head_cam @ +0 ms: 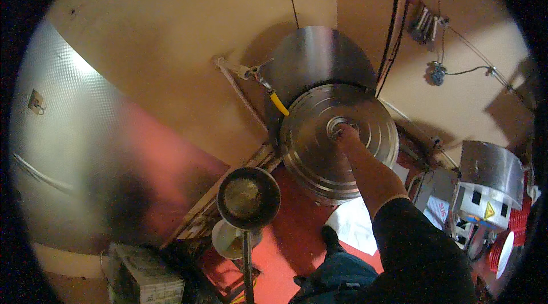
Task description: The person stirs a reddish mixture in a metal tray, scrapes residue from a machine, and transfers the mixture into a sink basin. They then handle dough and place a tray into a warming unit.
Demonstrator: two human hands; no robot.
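My right hand reaches in from the lower right and grips the small ringed centre of a wide round metal lid. Its fingertips are partly hidden there. The lid has concentric ridges and appears to sit on a large round vessel, whose body is mostly hidden. A dark frying pan with a worn, brownish inside is held up lower left of the lid. Its long metal handle runs out at the bottom edge. My left hand is out of view.
A tap with a yellow lever juts from the wall beside the lid. Behind stands a curved metal sheet. Below the pan is a white bucket on the red floor. A steel machine with a warning sign stands at right.
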